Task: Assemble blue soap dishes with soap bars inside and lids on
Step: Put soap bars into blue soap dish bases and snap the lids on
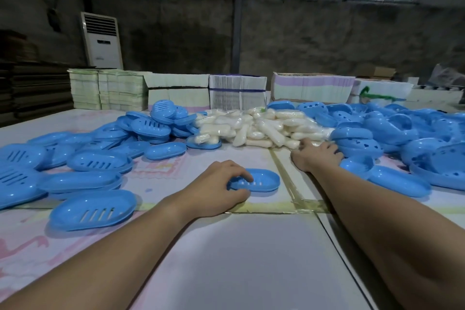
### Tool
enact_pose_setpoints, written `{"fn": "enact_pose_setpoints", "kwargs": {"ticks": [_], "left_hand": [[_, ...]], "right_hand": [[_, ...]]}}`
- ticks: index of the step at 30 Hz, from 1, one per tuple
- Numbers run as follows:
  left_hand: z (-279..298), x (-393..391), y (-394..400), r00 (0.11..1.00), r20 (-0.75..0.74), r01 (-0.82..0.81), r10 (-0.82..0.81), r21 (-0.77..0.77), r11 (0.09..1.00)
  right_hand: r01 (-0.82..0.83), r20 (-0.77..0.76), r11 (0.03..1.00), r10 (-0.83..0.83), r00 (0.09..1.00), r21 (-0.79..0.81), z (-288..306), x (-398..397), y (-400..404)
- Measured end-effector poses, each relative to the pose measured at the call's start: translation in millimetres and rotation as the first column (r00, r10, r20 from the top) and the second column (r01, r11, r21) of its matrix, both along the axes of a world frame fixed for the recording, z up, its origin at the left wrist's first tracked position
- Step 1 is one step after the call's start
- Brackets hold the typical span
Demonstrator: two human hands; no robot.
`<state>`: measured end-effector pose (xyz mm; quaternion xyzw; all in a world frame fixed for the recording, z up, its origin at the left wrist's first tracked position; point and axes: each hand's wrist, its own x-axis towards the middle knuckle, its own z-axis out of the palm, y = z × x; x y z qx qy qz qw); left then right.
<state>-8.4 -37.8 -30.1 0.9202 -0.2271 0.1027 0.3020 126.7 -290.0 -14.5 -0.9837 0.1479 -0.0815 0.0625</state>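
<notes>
Head camera view: a person's left hand (221, 184) pinches the near end of a slotted blue soap dish (259, 180) lying on the taped table (226, 259), thumb under the rim and fingers curled over the top. The right hand (314, 155) reaches to the foot of the heap of wrapped soap bars (261, 126), fingers curled down onto a bar at the pile's edge; whether they have closed on it cannot be told. Slotted dishes (95, 209) lie scattered to the left, and a pile of blue lids (392, 133) rises on the right, touching the right hand's outer side. The risk from here, as it looks, is a slippery wrapped bar dragging its neighbours off the loose heap, or the forearm brushing the nearby lids and sending them sliding. The dish, gripped only at one end, could also tip as the bar is dropped in.
</notes>
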Motion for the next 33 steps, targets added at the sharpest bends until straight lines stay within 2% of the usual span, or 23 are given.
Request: {"fn": "enact_pose_setpoints", "kwargs": {"ticks": [9,13,20,25,29,31,33], "left_hand": [[0.0,0.3,-1.5,1.0,0.009,-0.011,0.011,0.008,1.0],[0.2,0.4,-2.4,1.0,0.009,-0.009,0.009,0.019,1.0],[1.9,-0.6,-2.7,1.0,0.009,-0.021,0.021,-0.01,1.0],[2.0,-0.8,-2.5,0.998,0.008,-0.066,0.066,-0.032,0.997],[1.8,-1.1,-1.2,0.996,-0.009,-0.086,0.086,-0.001,0.996],[1.5,-0.4,-1.7,0.994,-0.008,-0.108,0.109,0.008,0.994],[0.6,0.8,-2.6,0.991,-0.002,-0.13,0.13,0.014,0.991]], "right_hand": [[-0.026,-0.02,0.998,0.025,0.999,-0.06,3.5,-1.7,-1.6],[-0.136,-0.012,0.98,0.136,0.991,-0.142,7.3,-11.3,-10.9],[-0.329,-0.017,0.933,0.331,0.944,-0.147,9.1,-41.3,-21.5],[-0.389,0.09,0.916,0.398,0.913,-0.097,10.0,-55.5,-21.3],[-0.33,0.287,0.944,0.315,0.905,0.003,10.4,-58.8,-11.7],[-0.275,0.248,0.961,0.262,0.933,0.018,9.0,-56.2,-9.7],[-0.268,0.145,0.963,0.263,0.954,0.017,8.0,-52.1,-9.1]]}}
